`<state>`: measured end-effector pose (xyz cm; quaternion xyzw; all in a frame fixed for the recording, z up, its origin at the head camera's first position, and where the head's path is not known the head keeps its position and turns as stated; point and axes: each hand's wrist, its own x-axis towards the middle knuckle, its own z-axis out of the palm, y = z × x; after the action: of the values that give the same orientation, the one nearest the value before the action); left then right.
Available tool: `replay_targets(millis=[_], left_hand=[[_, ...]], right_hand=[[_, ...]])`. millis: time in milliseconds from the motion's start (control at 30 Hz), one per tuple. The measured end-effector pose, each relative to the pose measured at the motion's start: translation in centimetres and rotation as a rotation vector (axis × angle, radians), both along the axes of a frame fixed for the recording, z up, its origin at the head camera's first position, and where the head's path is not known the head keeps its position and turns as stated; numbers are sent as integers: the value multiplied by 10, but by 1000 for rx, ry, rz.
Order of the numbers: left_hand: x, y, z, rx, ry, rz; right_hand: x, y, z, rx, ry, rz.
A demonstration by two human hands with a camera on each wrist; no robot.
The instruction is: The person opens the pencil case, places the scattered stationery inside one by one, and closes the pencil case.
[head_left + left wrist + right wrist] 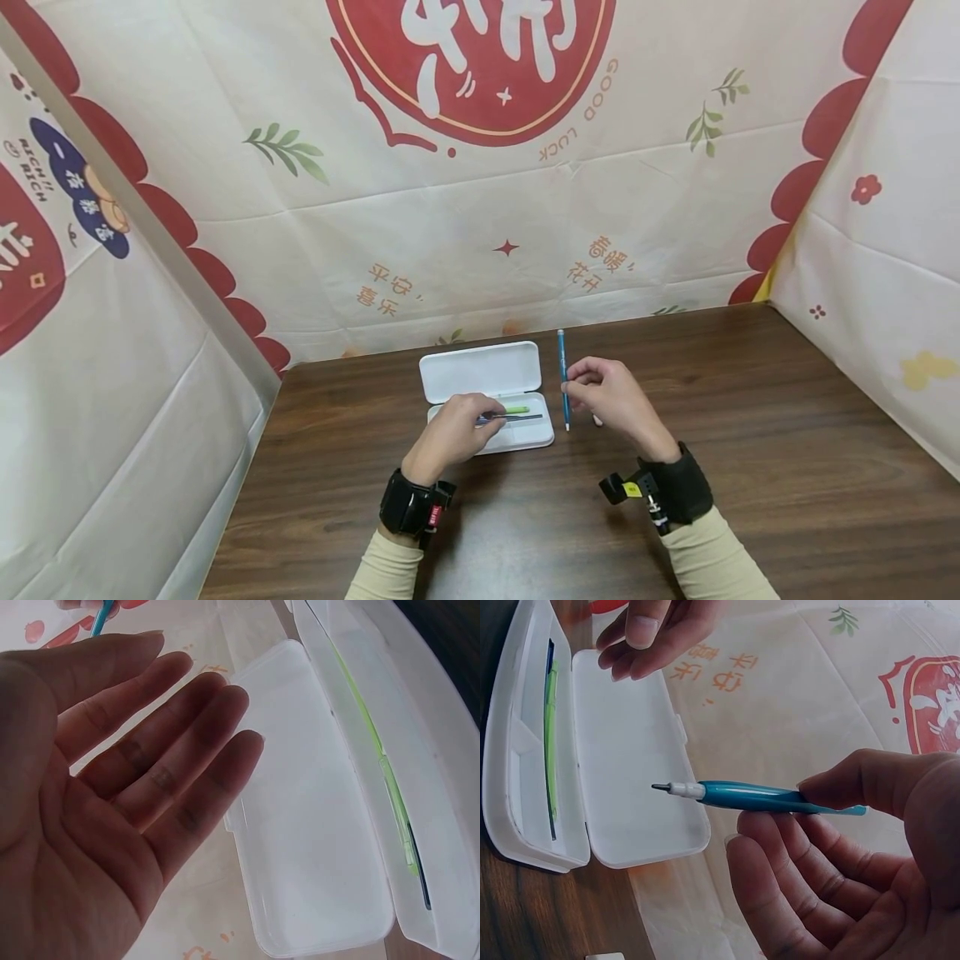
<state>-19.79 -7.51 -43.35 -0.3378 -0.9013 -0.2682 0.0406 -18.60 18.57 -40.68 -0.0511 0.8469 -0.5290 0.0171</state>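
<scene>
A blue pen (742, 797) with a white front section and grey point is pinched between the thumb and fingers of my right hand (611, 400). It stands nearly upright in the head view, to the right of a white pencil case (517, 444). The case's lid (480, 372) is raised at the back. Inside lie a light-green pen (551, 742) and a thin dark stick (421, 877). Over the case's left part hovers my left hand (459, 427), palm visible and fingers loosely extended in the left wrist view, with nothing in it.
A small white piece (597, 420) lies on the brown wooden table (712, 500), partly hidden by the right hand. A printed cloth (480, 217) hangs behind the table, with more cloth at both sides.
</scene>
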Motion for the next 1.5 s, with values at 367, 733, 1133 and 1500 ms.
replay_targets(millis=[367, 733, 1133, 1500], left_hand=[[-1, -1, 0, 3, 2, -14], [-3, -1, 2, 7, 6, -19], [0, -2, 4, 21, 0, -12], [2, -5, 8, 34, 2, 28]], right_hand=[[0, -1, 3, 17, 34, 9], [-1, -1, 4, 33, 17, 3], [1, -8, 1, 20, 42, 44], [5, -16, 2, -8, 75, 84]])
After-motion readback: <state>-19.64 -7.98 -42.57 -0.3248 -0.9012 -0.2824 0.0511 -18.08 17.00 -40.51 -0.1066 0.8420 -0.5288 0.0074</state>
